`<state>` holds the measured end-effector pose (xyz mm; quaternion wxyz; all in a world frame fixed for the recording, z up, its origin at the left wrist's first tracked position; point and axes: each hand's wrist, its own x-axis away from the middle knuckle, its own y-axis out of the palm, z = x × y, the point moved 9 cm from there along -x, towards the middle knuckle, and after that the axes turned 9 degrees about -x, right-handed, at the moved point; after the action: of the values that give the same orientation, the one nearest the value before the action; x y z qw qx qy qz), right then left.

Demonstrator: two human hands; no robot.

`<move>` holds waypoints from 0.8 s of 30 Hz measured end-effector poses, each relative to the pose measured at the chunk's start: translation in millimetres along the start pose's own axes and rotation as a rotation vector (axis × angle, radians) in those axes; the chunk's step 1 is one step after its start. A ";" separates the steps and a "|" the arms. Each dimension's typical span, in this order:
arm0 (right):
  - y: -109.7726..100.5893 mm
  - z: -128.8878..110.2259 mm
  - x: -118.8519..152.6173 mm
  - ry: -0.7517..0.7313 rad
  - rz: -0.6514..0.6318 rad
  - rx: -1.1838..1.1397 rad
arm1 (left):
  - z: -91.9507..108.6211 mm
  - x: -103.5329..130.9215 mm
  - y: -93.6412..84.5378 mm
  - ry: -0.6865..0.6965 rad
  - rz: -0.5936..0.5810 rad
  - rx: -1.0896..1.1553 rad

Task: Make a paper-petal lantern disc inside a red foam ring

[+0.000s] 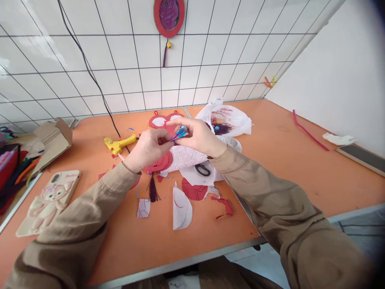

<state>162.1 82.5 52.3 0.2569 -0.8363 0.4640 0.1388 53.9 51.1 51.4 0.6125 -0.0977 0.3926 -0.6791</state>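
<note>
2 hands (177, 142) pinch 1 purple strip (176, 136), each grip clamped on it.

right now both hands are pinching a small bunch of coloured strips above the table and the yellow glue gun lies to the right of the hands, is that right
Not quite. Both the left hand and the right hand do pinch the small bunch of coloured strips above the table, but the head view shows the yellow glue gun lying to the left of the hands, not the right.
</note>
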 end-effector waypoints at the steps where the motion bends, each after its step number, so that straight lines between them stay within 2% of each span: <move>1: -2.5 -0.3 -0.3 0.005 0.032 -0.014 | -0.6 1.0 -1.3 -0.040 0.007 0.042; 3: -5.3 -2.2 0.8 0.014 0.075 -0.037 | -7.5 4.2 -0.8 -0.163 0.002 0.214; 6: -3.8 -14.4 8.0 -0.058 0.105 -0.025 | -31.1 19.4 9.6 -0.489 -0.014 0.600; 9: 8.7 -29.4 21.4 -0.207 0.074 0.032 | -49.9 50.0 31.1 -0.835 -0.071 0.854; 11: 22.6 -35.9 31.6 -0.327 0.012 0.064 | -51.0 69.1 47.1 -0.929 -0.179 0.920; 12: 29.7 -38.3 36.6 -0.394 -0.021 0.082 | -50.2 77.3 54.2 -0.945 -0.223 0.953; 14: 42.2 -40.1 45.6 -0.515 -0.076 0.124 | -48.8 87.0 62.1 -0.896 -0.234 1.010; 17: 52.6 -31.5 51.1 -0.549 -0.112 0.173 | -52.9 93.6 62.6 -0.773 -0.117 1.010; 20: 48.3 -7.3 48.1 -0.338 -0.067 0.091 | -58.0 96.5 57.6 -0.651 0.016 0.905; 24: 39.8 43.7 55.6 0.171 0.038 -0.338 | -58.7 97.4 49.7 -0.506 0.121 0.664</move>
<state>158.1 50.3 -22.1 0.0696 -0.8675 0.4699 0.1478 33.0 -10.2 -54.4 0.7265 -0.0355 -0.0054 -0.6863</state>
